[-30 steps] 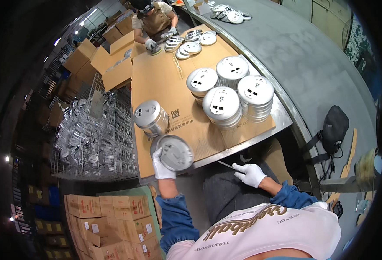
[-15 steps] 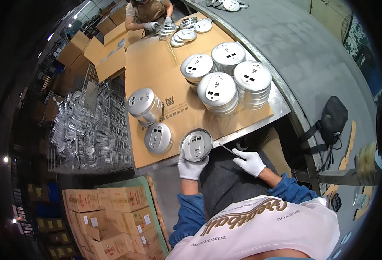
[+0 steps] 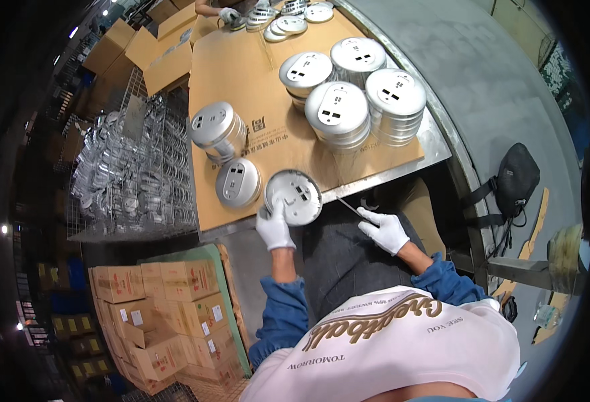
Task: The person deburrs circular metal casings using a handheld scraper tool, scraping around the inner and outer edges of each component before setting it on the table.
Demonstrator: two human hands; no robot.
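Observation:
My left hand (image 3: 276,229), in a white glove, grips a round silver metal cover (image 3: 303,209) by its rim at the table's near edge. The cover's hollow inner side with its rectangular cutouts faces up. Pinched in my gloved right hand (image 3: 386,233) is a thin rod-like tool (image 3: 350,207), its tip pointing toward the table edge, apart from the cover; its exact kind is unclear. Just left of the held cover, a tilted round cover (image 3: 238,183) lies on the cardboard. Behind that leans a stack of covers (image 3: 214,127).
Several tall stacks of covers (image 3: 337,110) stand on the cardboard-topped table (image 3: 254,87). A wire cage (image 3: 134,181) full of metal parts is at left, above cartons (image 3: 187,281). A black bag (image 3: 514,181) lies right. Across the table, a co-worker's gloved hand (image 3: 229,15) is near more covers.
My left hand has moved slightly left and turned the cover. The right hand still holds the tool in nearly the same place. The view has tipped downward.

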